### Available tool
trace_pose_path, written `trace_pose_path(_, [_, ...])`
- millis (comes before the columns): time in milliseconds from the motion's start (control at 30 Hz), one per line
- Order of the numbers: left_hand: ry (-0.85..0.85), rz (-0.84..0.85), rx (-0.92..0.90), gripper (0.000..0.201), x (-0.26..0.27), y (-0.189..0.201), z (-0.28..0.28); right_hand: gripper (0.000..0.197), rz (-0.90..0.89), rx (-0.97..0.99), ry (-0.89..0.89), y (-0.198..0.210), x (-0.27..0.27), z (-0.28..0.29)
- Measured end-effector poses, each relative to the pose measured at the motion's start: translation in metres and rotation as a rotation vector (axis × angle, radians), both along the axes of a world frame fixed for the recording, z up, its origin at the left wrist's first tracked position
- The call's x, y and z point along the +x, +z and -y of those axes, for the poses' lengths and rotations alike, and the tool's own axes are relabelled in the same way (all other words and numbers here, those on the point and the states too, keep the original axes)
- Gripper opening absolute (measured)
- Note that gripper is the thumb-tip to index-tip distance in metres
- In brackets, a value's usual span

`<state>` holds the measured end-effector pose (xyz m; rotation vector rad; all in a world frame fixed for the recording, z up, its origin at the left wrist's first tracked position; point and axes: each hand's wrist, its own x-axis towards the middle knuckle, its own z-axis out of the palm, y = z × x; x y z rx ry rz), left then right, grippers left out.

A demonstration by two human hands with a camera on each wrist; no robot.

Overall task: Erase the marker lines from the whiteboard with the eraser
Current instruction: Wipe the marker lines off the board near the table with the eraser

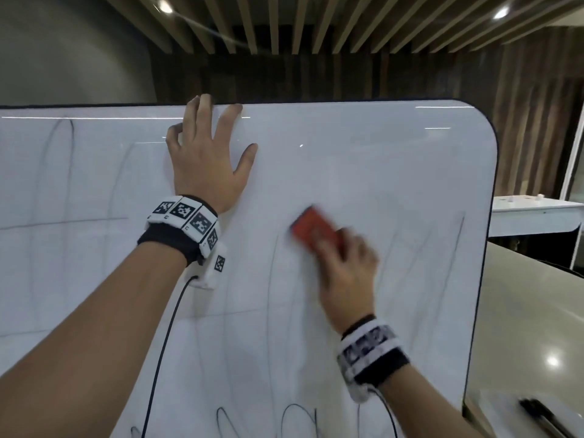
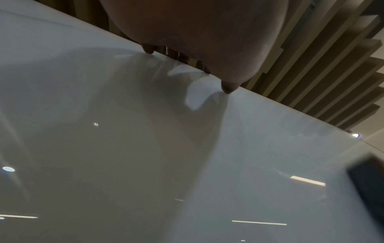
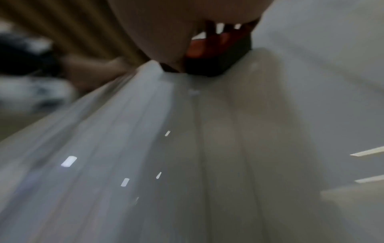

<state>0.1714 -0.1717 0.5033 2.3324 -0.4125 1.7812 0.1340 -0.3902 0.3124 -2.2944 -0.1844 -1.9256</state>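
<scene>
A large whiteboard with rounded corners fills the head view. Faint grey marker lines run over its lower and left parts, and darker loops sit near the bottom edge. My left hand lies flat on the board near its top edge, fingers spread and straight. My right hand grips a red eraser pressed to the board right of centre; both are motion-blurred. In the right wrist view the eraser shows a red top and a dark felt base against the board. The left wrist view shows the left hand's fingertips touching the board.
Black markers lie on a surface at the lower right beside the board. A white table with small objects stands behind the board's right edge. A beige counter lies to the right. A wooden slat wall and ceiling are behind.
</scene>
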Motion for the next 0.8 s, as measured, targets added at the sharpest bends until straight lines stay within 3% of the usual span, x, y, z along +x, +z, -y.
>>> trace_pose_path(67, [-0.003,-0.012,0.007,0.058,-0.001,0.000,-0.001,0.058,-0.130,-0.437,0.039,-0.039,-0.006,-0.019])
trace_pose_path(133, [0.009,-0.025,0.037,0.060,-0.002,0.001,-0.004,0.059,-0.177,-0.619,0.077,-0.033,-0.008,-0.010])
trace_pose_path(200, [0.028,-0.026,0.083,0.062,-0.001,0.001,-0.010,0.052,-0.091,-0.474,0.082,0.002,-0.003,0.001])
trace_pose_path(300, [0.023,-0.045,0.139,0.066,-0.001,0.004,-0.019,0.053,0.050,0.131,0.073,0.065,-0.001,0.016])
trace_pose_path(367, [0.025,-0.068,0.152,0.067,-0.002,0.004,-0.020,0.058,0.116,0.353,0.070,0.076,0.000,0.003])
trace_pose_path(433, [0.017,-0.097,0.160,0.069,-0.004,0.003,-0.020,0.056,0.091,0.252,0.061,0.047,0.003,-0.028])
trace_pose_path(533, [-0.009,-0.158,0.220,0.073,-0.011,0.006,-0.025,0.057,-0.098,-0.216,0.134,-0.043,0.000,-0.075])
trace_pose_path(600, [-0.114,-0.226,0.247,0.070,-0.021,0.003,-0.039,0.063,-0.194,-0.410,0.165,-0.079,-0.004,-0.085])
trace_pose_path(700, [-0.241,-0.290,0.207,0.051,-0.033,-0.019,-0.071,0.060,-0.156,-0.430,0.183,-0.040,-0.003,-0.084])
trace_pose_path(800, [-0.140,-0.235,0.175,0.053,-0.037,-0.052,-0.103,0.048,-0.066,-0.139,0.185,0.039,-0.002,-0.086])
